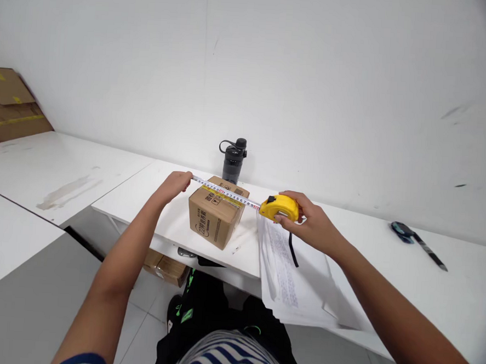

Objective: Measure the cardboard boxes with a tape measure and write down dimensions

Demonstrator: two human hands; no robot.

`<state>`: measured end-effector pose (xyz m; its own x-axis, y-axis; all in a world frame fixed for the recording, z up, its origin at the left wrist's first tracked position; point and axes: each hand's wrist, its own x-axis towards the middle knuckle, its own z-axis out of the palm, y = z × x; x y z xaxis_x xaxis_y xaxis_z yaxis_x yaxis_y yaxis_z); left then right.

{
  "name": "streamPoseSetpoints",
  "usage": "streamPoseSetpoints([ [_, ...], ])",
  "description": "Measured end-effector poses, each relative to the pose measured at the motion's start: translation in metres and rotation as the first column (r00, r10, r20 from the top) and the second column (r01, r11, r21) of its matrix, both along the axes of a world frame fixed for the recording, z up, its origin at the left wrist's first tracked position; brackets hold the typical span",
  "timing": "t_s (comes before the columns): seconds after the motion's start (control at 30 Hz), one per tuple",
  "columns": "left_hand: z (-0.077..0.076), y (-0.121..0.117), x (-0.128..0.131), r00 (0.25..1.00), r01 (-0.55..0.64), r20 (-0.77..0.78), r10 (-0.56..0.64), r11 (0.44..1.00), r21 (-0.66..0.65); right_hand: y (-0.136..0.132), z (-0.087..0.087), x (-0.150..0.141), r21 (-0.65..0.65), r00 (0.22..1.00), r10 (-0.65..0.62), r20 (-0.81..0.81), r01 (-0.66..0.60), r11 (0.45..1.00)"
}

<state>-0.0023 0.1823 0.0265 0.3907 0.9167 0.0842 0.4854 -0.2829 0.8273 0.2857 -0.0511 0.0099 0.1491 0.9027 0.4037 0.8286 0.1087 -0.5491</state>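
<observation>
One tape measure (280,207) between fingers (292,226)

We see a big white wall (335,89) with a few dark marks. Our white tables (363,228) stand against it. Below, we see gray floor tiles (142,340).

Bright and even light lay on the white wall (314,98), but the upper right corner was dark. The tape blade (227,193) was readable; print on the papers (284,286) looked blurred.
</observation>
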Motion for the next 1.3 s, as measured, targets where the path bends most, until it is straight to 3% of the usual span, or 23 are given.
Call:
streamPoseSetpoints([
  [0.07,-0.009,0.006,0.004,0.999,-0.006,-0.05,0.006,1.0,0.005,0.002,-0.004,0.003,-0.024,1.0,0.001,0.028,0.0,1.0],
  [0.17,-0.017,0.004,0.015,0.994,0.087,-0.062,-0.089,0.996,-0.024,0.01,-0.007,-0.005,-0.032,0.995,0.06,0.078,-0.057,0.998],
  [0.43,-0.019,0.003,0.019,0.973,0.219,0.104,-0.205,0.963,-0.156,0.029,0.0,-0.026,-0.052,0.986,0.111,0.125,-0.105,0.993],
  [0.63,-0.012,-0.004,0.014,0.975,0.22,0.025,-0.219,0.975,-0.044,0.029,-0.004,-0.024,-0.04,0.988,0.082,0.133,-0.078,0.996],
  [0.8,0.009,-0.015,0.013,0.984,0.174,-0.038,-0.172,0.983,0.05,0.018,-0.009,-0.024,0.072,0.972,0.104,0.211,-0.122,0.99],
  [0.93,0.033,-0.055,0.001,0.988,0.135,0.07,-0.139,0.989,0.056,-0.005,-0.013,-0.024,0.233,0.951,0.09,0.296,-0.164,0.959],
  [1.03,0.035,-0.11,-0.008,0.954,0.257,0.151,-0.259,0.966,0.031,-0.029,-0.023,-0.025,0.389,0.91,0.122,0.396,-0.286,0.876],
  [1.17,0.003,-0.182,-0.005,0.843,0.536,0.043,-0.536,0.844,0.009,-0.058,-0.047,-0.032,0.502,0.844,0.161,0.511,-0.445,0.742],
  [1.3,-0.044,-0.217,0.015,0.771,0.614,0.083,-0.632,0.771,0.168,-0.075,-0.069,-0.034,0.578,0.854,0.15,0.498,-0.455,0.677],
])
